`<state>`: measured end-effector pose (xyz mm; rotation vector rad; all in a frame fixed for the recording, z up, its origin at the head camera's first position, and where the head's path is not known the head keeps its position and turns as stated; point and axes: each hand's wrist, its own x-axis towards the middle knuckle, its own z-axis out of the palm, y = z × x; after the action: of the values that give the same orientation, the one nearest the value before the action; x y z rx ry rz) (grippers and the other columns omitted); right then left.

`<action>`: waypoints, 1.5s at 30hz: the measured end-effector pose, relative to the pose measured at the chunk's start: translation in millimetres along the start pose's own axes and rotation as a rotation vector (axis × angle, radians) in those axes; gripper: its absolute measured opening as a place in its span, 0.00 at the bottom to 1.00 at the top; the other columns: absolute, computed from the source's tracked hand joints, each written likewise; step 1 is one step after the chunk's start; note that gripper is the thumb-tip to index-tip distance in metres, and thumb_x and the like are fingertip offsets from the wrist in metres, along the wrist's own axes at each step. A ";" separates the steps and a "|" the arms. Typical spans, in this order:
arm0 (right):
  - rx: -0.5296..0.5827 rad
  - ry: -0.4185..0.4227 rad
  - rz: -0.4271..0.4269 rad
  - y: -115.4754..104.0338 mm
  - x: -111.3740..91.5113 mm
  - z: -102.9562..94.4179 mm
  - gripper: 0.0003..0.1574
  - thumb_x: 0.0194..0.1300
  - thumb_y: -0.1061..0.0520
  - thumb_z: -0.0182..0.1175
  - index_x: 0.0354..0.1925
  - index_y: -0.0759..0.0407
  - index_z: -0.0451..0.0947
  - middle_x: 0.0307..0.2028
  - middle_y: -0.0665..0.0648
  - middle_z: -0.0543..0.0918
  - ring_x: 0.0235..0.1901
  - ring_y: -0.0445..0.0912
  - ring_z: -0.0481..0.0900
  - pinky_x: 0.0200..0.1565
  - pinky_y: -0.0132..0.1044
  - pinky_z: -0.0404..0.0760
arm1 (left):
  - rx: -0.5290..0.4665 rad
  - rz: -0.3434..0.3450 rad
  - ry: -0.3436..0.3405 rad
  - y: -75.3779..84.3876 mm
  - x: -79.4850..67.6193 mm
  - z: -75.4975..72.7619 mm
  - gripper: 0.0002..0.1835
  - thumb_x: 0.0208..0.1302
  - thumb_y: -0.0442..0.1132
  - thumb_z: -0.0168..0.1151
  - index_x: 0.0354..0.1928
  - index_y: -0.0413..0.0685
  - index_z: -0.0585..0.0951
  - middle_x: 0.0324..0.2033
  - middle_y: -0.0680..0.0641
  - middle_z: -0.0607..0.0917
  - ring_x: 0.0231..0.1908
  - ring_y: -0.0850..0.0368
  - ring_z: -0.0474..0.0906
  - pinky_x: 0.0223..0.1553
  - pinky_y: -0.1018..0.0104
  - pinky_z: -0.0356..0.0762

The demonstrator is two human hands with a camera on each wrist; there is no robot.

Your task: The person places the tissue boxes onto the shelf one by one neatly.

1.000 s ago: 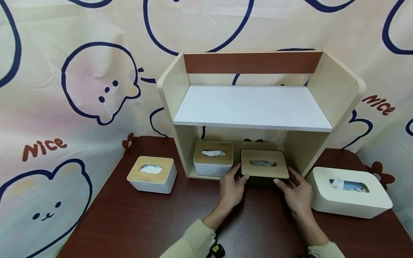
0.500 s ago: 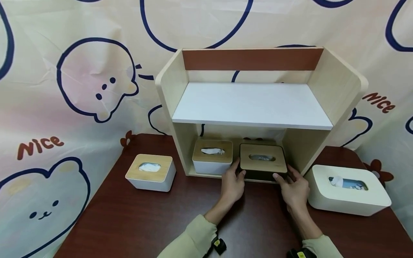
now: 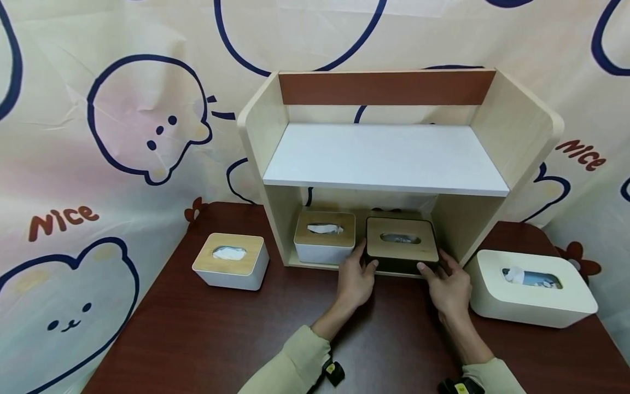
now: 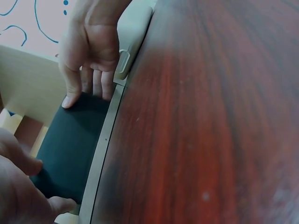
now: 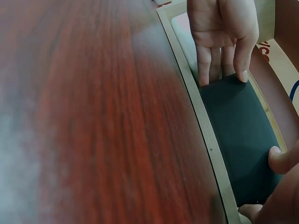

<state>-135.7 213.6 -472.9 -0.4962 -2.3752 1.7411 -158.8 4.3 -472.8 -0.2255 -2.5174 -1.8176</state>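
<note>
A black tissue box with a wooden lid (image 3: pixel 408 250) stands in the lower compartment of the small shelf unit (image 3: pixel 389 158), towards its right. My left hand (image 3: pixel 355 279) grips the box's left end, and my right hand (image 3: pixel 450 287) holds its right end. Both thumbs lie near the front corners. In the left wrist view the dark front face of the tissue box (image 4: pixel 74 140) is just behind the shelf's front edge, between the two hands. To its left in the same compartment is a white tissue box with a wooden lid (image 3: pixel 325 253).
Left of the shelf unit, another white tissue box with a wooden lid (image 3: pixel 231 273) stands on the dark red-brown table (image 3: pixel 221 339). A larger cream tissue box (image 3: pixel 534 312) sits at the right. The white upper shelf (image 3: pixel 386 156) overhangs the lower compartment. A patterned cloth (image 3: pixel 147 219) hangs behind.
Both hands have pushed the black tissue box back into the lower compartment; its front jutted out past the edge before. Over the last half second, hands and box look nearly still.
</note>
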 end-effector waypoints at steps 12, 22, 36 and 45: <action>0.035 -0.069 0.010 -3.2 1.1 -5.8 0.47 0.78 0.54 0.65 0.85 0.59 0.56 0.82 0.65 0.61 0.81 0.63 0.62 0.71 0.36 0.75 | 0.013 -0.039 -0.039 5.4 -2.2 -3.9 0.41 0.76 0.41 0.66 0.84 0.41 0.60 0.12 0.58 0.60 0.12 0.64 0.52 0.16 0.72 0.53; 0.020 -0.112 0.037 -6.1 0.8 -9.5 0.48 0.79 0.53 0.63 0.86 0.56 0.53 0.84 0.64 0.56 0.82 0.64 0.59 0.75 0.53 0.69 | 0.000 -0.041 -0.078 7.1 -5.9 -9.8 0.43 0.76 0.43 0.67 0.85 0.41 0.58 0.14 0.58 0.61 0.12 0.64 0.54 0.17 0.72 0.56; -0.078 -0.273 0.081 -6.6 -2.0 -21.4 0.56 0.81 0.46 0.62 0.88 0.56 0.39 0.85 0.70 0.48 0.84 0.64 0.55 0.74 0.40 0.74 | -0.013 -0.034 -0.122 7.9 -22.5 -28.0 0.40 0.77 0.44 0.65 0.84 0.40 0.61 0.80 0.37 0.68 0.74 0.42 0.73 0.68 0.51 0.82; -0.086 -0.352 0.040 -7.4 -22.4 -30.2 0.58 0.80 0.49 0.64 0.87 0.63 0.38 0.84 0.73 0.53 0.83 0.64 0.57 0.49 0.09 0.71 | -0.066 0.033 -0.192 1.7 -41.8 -63.2 0.37 0.77 0.40 0.65 0.81 0.34 0.64 0.78 0.32 0.70 0.75 0.33 0.71 0.71 0.43 0.77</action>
<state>-106.6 230.7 -454.9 -0.2664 -2.7013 1.8835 -121.1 -59.1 -455.7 -0.4612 -2.5585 -1.9565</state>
